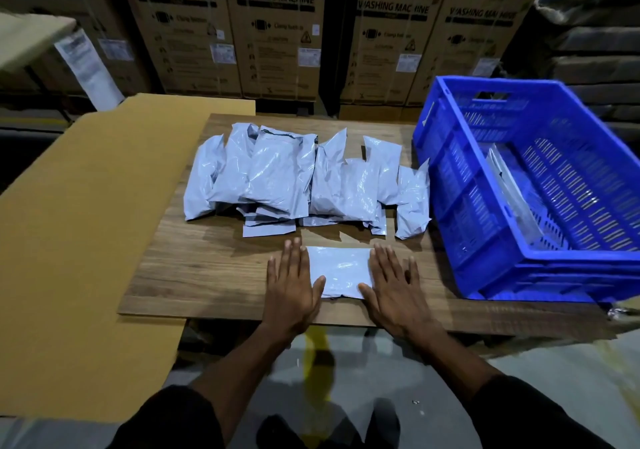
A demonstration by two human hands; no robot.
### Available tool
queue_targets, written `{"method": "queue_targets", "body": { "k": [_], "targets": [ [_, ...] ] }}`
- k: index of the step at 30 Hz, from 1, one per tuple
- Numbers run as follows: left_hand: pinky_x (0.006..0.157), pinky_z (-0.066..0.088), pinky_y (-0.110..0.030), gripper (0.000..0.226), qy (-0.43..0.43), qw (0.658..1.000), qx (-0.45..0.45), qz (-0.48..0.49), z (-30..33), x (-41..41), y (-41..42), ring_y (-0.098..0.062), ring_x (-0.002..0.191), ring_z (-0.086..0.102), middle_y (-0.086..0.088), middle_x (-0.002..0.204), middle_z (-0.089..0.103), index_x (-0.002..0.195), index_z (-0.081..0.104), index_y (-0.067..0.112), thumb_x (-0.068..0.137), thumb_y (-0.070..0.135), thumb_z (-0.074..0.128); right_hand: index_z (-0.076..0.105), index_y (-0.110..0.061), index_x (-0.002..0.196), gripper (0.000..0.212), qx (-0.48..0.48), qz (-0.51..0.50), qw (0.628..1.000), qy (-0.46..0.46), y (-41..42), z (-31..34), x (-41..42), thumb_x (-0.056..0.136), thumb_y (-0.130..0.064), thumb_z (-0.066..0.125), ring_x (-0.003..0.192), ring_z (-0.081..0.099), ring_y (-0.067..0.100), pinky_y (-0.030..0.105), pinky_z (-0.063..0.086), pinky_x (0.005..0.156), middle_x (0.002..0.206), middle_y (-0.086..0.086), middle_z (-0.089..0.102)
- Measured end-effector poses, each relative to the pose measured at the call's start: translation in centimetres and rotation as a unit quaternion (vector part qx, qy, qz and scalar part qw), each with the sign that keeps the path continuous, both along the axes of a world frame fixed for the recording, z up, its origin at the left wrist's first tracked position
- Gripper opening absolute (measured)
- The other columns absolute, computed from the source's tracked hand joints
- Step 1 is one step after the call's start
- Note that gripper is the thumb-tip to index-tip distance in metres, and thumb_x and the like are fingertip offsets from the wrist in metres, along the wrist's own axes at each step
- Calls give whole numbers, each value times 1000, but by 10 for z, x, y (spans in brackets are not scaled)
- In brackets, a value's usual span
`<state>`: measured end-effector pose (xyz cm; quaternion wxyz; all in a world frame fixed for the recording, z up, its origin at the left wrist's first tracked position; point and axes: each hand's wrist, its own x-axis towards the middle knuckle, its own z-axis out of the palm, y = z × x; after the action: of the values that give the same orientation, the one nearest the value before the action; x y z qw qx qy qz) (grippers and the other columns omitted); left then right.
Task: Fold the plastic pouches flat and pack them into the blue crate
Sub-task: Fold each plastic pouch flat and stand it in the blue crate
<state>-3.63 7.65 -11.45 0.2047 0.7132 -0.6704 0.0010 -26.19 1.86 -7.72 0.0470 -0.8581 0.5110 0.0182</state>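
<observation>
We stand at wooden board (214,275), LG cartons (277,33) behind. Our left hand (292,286) and right hand (394,289), fingers straight, press flat pouch (339,270) between them. Pouch pile (294,175) beyond fingertips; blue crate (540,261) right of right hand.

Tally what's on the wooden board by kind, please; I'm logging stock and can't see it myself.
Blue crate: 1
Folded pouch pressed under both hands: 1
Pouch inside the crate: 1
Heap of unfolded grey pouches: 1 heap; they overlap too much to count singly
Total: 4 entries
</observation>
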Motion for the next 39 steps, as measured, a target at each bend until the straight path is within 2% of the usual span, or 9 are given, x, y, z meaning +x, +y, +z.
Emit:
{"method": "queue_targets", "body": {
  "k": [2, 5, 14, 20, 22, 25, 27, 33, 39],
  "targets": [
    [117, 28, -61, 67, -22, 998, -17, -49, 2, -9, 3, -35, 153, 25, -20, 163, 30, 153, 38, -2, 104, 44, 33, 18, -12, 159, 70, -49, 57, 997, -4, 9, -1, 7, 102, -52, 22, 155, 3, 24, 58, 12, 120, 168, 4, 7],
    [118, 29, -59, 66, -53, 994, -2, -94, -1, -14, 14, -32, 155, 17, -13, 167, 23, 157, 32, 4, 106, 46, 26, 22, -13, 159, 65, -51, 140, 989, -2, 20, -8, 18, 106, -50, 20, 155, 2, 25, 57, 18, 119, 168, 3, 6],
    [122, 21, -57, 69, -60, 992, 31, -107, -3, -13, 18, -39, 156, 8, -9, 170, 13, 161, 26, 13, 106, 54, 24, 5, -16, 161, 70, 12, 136, 990, 29, 19, -10, 20, 105, -54, 19, 154, -11, 25, 55, 6, 119, 168, 2, -11],
    [123, 11, -54, 67, -62, 990, 58, -112, -1, -8, 15, -37, 156, 9, -9, 170, 16, 161, 26, 12, 107, 51, 15, -9, -24, 159, 69, 52, 122, 991, 14, 19, 4, 23, 100, -58, 3, 148, -30, 15, 51, -12, 120, 163, -8, -26],
    [120, 13, -52, 63, -50, 994, 57, -83, 3, -6, 9, -35, 152, 26, -12, 162, 36, 153, 41, 5, 106, 43, 23, 6, -20, 160, 65, 38, 118, 992, -9, 16, 9, 26, 104, -52, 11, 152, -17, 16, 51, -10, 121, 167, -6, -10],
    [116, 31, -50, 53, -8, 996, 16, -88, 16, -9, -7, -38, 133, 55, -19, 136, 63, 133, 61, -5, 101, 28, 34, 41, -14, 150, 57, -5, 112, 992, -60, 8, 12, 42, 102, -38, 22, 151, 22, 24, 51, 7, 120, 161, 2, 33],
    [108, 44, -44, 48, 13, 995, -8, -97, 22, -16, -14, -36, 120, 64, -19, 125, 69, 124, 66, -5, 98, 22, 36, 41, -12, 150, 60, 21, 116, 991, -69, 4, 11, 53, 97, -35, 23, 148, 30, 26, 50, 12, 122, 158, 4, 39],
    [112, 39, -51, 55, -15, 996, 56, -62, 0, -7, -5, -37, 143, 42, -10, 151, 52, 147, 52, 11, 106, 39, 30, 34, -19, 154, 62, 6, 94, 994, -53, 1, -4, 47, 101, -48, 21, 150, 23, 23, 48, 15, 122, 162, -2, 31],
    [113, 33, -56, 57, -28, 997, 56, -52, -7, 4, 1, -42, 147, 33, -9, 156, 46, 150, 50, 24, 106, 53, 28, 19, -27, 158, 80, 24, 45, 998, -27, -6, -8, 28, 94, -73, 17, 154, 1, 20, 49, 7, 123, 168, -3, 8]
  ]
}}
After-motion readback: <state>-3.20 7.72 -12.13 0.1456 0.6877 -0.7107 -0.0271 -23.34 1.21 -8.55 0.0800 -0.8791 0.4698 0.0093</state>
